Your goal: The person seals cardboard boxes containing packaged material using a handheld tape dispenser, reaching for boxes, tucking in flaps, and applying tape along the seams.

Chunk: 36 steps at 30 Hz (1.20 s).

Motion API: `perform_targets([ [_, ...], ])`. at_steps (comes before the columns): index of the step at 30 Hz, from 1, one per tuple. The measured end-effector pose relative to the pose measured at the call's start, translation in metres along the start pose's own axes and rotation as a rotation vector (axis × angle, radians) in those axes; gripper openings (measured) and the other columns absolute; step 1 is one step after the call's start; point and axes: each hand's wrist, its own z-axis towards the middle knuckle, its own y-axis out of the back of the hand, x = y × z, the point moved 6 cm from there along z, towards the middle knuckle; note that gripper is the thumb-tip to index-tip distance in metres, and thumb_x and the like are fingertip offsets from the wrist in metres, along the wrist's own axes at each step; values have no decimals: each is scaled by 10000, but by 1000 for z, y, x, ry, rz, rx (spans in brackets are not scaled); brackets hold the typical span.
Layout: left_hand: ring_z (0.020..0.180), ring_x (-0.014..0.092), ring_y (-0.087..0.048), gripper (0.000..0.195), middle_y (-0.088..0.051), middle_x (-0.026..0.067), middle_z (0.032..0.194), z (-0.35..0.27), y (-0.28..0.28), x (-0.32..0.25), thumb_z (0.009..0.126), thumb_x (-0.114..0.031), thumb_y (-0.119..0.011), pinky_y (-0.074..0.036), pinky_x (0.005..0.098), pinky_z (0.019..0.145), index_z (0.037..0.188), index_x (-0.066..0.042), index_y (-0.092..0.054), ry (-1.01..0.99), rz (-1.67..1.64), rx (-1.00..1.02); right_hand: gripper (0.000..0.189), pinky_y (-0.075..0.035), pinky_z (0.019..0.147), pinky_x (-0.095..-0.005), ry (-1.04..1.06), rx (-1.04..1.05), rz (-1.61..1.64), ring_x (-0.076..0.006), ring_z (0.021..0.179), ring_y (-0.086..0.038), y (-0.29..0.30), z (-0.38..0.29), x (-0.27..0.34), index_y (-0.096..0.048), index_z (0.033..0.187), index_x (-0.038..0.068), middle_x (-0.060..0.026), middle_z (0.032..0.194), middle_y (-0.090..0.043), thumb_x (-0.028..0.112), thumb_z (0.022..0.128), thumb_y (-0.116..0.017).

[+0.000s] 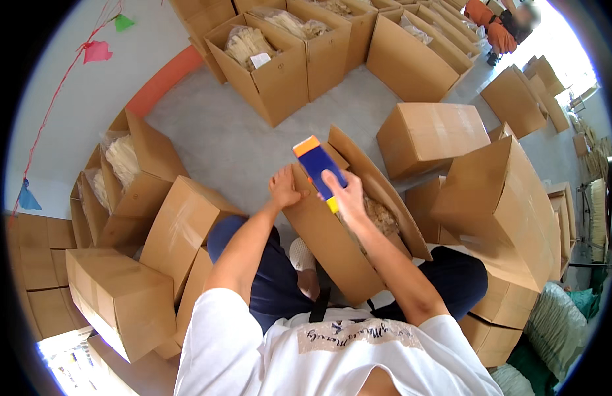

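Note:
An open cardboard box stands between my knees, its raised flap leaning away on the right. Inside it I see brown, bundled material, partly covered by my right forearm. My left hand grips the box's far left corner, thumb on the panel. Above the box, my right hand holds a blue, block-shaped object with an orange end and a yellow end. The picture does not settle what that object is.
Closed cartons stand to the right and more cartons to the left. Open boxes with bagged pale material line the far side. A person is at the far right. Sacks lie at the lower right.

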Motion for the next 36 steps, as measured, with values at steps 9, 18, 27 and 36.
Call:
perform_targets([
  [9, 1253, 290, -270, 1019, -360, 138, 1302, 5, 10, 1, 617, -414, -754, -169, 420, 1019, 1376, -52, -181, 87, 76, 122, 417, -474, 700, -281, 236, -565, 122, -143, 844, -566, 172, -89, 123, -525, 1033, -38, -102, 946, -563, 322, 840, -608],
  [18, 1340, 324, -122, 992, -182, 182, 1427, -4, 13, 0, 684, -328, -706, -88, 510, 1057, 1420, -82, -88, -21, 80, -4, 512, -378, 889, -274, -91, -617, 386, -165, 1001, -506, 180, -131, -35, -518, 1138, -40, -76, 1088, -552, 355, 831, -621],
  [27, 1320, 305, -230, 561, -264, 162, 1412, -139, -18, -167, 814, -328, -591, -209, 549, 1029, 1281, -69, -420, -821, 262, -13, 358, -424, 661, -238, 48, -534, 182, -110, 745, -535, 167, -119, 40, -584, 962, -25, -44, 863, -582, 315, 854, -601],
  [36, 1023, 273, -555, 521, -573, 117, 1122, -103, -68, -178, 748, -382, -655, -417, 430, 860, 1214, -201, -504, -489, 135, 214, 335, -413, 597, -224, 53, -493, 114, -91, 668, -526, 155, -123, 66, -598, 922, -24, -37, 811, -595, 305, 856, -598],
])
